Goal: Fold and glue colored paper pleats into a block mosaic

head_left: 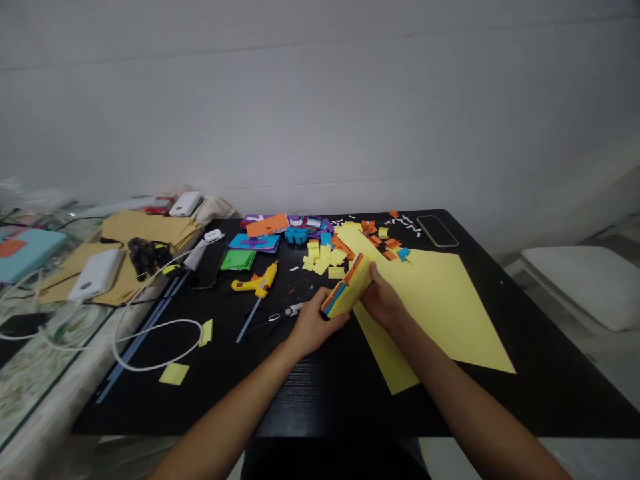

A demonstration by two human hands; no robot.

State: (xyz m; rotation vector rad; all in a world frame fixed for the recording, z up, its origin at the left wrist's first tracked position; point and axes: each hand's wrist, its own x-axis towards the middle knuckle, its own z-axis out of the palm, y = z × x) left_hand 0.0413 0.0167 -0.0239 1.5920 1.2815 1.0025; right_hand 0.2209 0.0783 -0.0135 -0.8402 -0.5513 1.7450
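Observation:
Between both hands I hold a small yellow paper booklet (349,293), tilted, with orange, blue and purple layers along its edge. The fingers of my left hand (316,321) are closed on its lower left corner. Its right side is gripped by my right hand (381,299), whose fingertips are partly hidden behind it. Beneath my right hand and forearm lie large yellow paper sheets (440,300). Just left of my left hand are scissors (294,310), and beyond the booklet lie small cut yellow paper pieces (320,257).
A yellow glue gun (257,283) lies left on the black table (320,400), near folded green paper (239,259). Orange scraps (393,244) and a phone (437,231) are at the back right. A white cable (157,367) loops over the left side. A white stool (583,287) stands at right.

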